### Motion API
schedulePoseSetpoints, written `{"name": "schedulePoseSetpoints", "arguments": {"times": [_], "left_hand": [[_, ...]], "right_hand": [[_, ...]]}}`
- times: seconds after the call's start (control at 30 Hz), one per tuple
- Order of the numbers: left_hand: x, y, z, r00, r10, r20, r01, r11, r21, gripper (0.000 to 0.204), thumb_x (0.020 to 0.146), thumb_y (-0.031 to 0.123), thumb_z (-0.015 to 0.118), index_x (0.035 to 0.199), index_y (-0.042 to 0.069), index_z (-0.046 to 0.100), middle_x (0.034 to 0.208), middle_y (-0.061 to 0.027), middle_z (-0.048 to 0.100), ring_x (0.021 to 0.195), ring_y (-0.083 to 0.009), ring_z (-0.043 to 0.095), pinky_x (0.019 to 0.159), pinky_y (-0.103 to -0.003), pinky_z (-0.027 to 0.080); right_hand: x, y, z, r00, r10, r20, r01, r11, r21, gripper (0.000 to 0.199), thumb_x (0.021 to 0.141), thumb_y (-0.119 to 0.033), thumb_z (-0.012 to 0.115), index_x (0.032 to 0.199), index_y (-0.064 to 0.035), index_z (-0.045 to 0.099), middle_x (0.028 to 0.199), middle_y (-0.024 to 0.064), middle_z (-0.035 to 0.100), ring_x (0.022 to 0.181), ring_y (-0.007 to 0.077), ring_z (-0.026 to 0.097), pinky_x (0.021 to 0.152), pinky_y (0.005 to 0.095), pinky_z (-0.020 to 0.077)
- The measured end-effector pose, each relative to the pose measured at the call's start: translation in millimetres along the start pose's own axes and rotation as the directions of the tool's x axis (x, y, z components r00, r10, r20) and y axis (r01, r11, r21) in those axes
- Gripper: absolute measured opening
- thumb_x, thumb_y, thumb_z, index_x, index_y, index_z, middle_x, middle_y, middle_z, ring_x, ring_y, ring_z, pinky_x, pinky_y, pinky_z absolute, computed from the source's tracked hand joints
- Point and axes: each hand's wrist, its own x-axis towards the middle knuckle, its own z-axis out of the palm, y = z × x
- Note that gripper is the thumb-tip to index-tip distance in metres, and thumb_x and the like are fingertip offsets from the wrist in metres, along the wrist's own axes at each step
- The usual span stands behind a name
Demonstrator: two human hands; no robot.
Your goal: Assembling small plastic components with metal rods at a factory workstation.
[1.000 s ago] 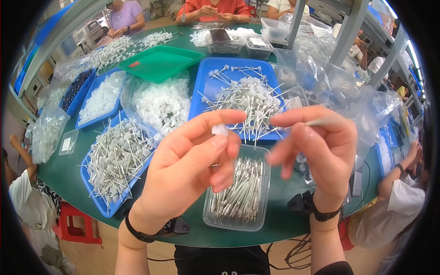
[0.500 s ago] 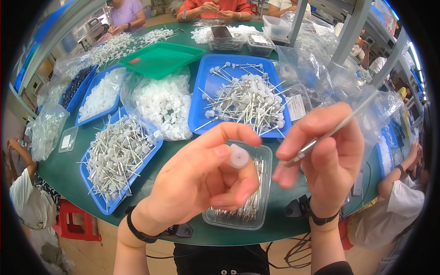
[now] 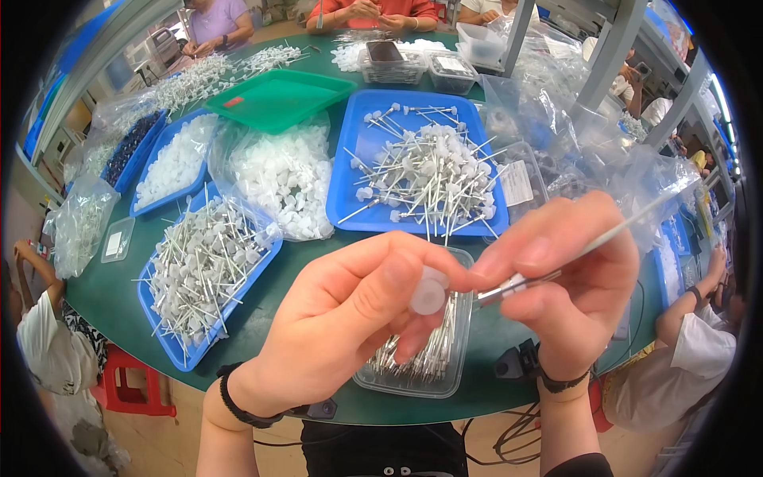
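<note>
Between the thumb and fingers of my left hand (image 3: 358,306) is a small round translucent white plastic cap (image 3: 429,294), its centre hole turned toward me. My right hand (image 3: 576,274) pinches a thin pale rod (image 3: 620,229) with a shiny metal end, which points left at the cap. A short gap seems to separate the rod's tip from the cap. Below both hands, a clear plastic tub (image 3: 445,385) holds many loose metal-ended rods. Beyond it lies a blue tray (image 3: 350,183) with a heap of rods that have white caps on them.
At left is another blue tray (image 3: 187,362) of capped rods. A clear bag of white caps (image 3: 282,183) and a green tray (image 3: 278,99) lie behind it. Plastic bags (image 3: 628,183) and a grey post (image 3: 604,63) stand at right. Co-workers sit around the green table (image 3: 111,278).
My hands have come closer together, and the rod's metal end has moved toward the cap. The cap has shifted slightly right and down. The rod is now tilted less steeply.
</note>
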Motion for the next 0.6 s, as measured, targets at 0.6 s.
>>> {"name": "schedulePoseSetpoints", "arguments": {"times": [0.6], "left_hand": [[-4, -2, -8, 0.998, -0.003, 0.069, 0.018, 0.975, -0.22, 0.035, 0.076, 0.022, 0.058, 0.092, -0.001, 0.037, 0.072, -0.0123, 0.053, 0.052, -0.0147, 0.052, 0.041, -0.023, 0.042]], "right_hand": [[6, 2, 3, 0.969, -0.189, 0.162, 0.179, 0.981, 0.072, 0.011, 0.069, 0.001, 0.058, 0.07, -0.0057, 0.05, 0.072, 0.0152, 0.055, 0.062, 0.0199, 0.057, 0.061, 0.0269, 0.0502]]}}
